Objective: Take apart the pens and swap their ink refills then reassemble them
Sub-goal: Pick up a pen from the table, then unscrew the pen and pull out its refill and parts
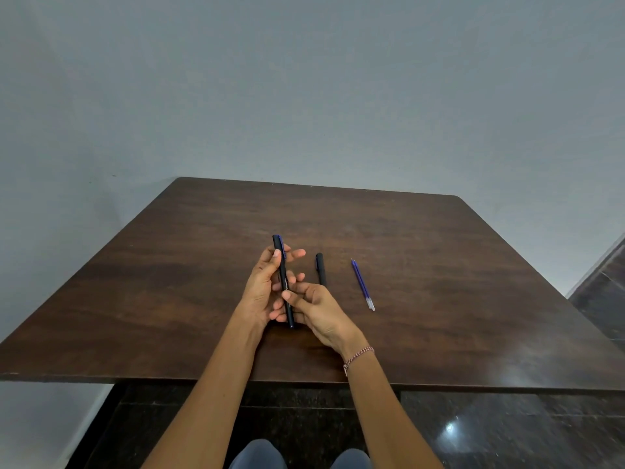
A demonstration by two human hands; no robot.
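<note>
While both hands hold one black pen above the table (pixel 439 265), the other things lie to their right.

The left hand (pixel 262 286) holds the far half of the pen (pixel 283 275). Its thumb lies on the front and its fingers curl round the back. The pen points away from the person, with the far end leaning a little left. The end with the blue clip is far and the tip end is near.

The right hand (pixel 318 309) pinches the near half of the same pen with its thumb and fingers. So one hand sits at each end, in line with the pen's length. I think a pull or twist along that line would open it.

Just right of the hands, a second black pen (pixel 320 269) lies on the table, pointing the same way. Its near end is hidden behind the right hand, so I cannot tell if it is whole.

Further right lies a blue refill (pixel 362 284), also pointing away, apart from the pens. The right hand is closer to it.

Count: two hands, two black pens, one loose refill.
</note>
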